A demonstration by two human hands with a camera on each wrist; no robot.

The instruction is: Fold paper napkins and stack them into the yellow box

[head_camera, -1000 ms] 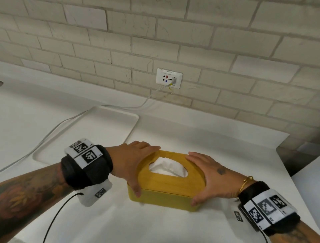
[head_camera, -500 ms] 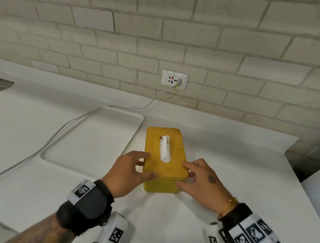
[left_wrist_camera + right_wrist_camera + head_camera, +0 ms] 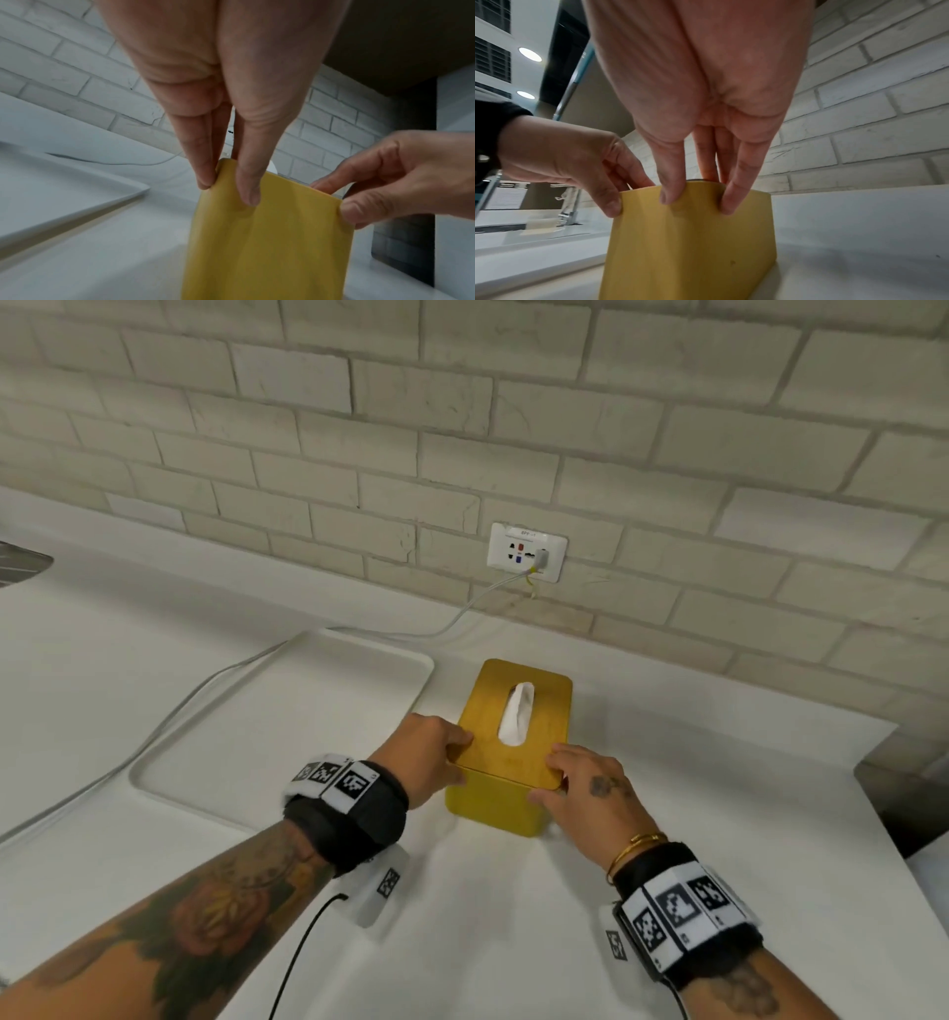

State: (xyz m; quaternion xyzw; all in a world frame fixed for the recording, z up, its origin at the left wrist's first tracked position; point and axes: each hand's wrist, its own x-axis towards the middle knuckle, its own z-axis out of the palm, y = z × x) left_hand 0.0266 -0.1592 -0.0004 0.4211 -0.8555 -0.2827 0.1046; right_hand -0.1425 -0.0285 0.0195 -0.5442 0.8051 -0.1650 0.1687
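Left hand [image 3: 426, 757] curled on the near left corner of the yellow box [image 3: 493, 806], thumb down the front, fingers on the lid [image 3: 534, 747]; right hand [image 3: 585, 788] gripping the near right corner the same way; probably to seat the lid or square the box; white napkin [image 3: 517, 719] poking up through the slot, ready to pull; box standing on the white desk [image 3: 693, 814], just beside the white tray [image 3: 287, 726].

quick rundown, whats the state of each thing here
yellow box: upright on the counter, lid on
napkin: poking up through the lid slot
left hand: grips the box's near left corner
right hand: grips its near right corner
white tray: flat beside the box
wall socket: cable plugged in
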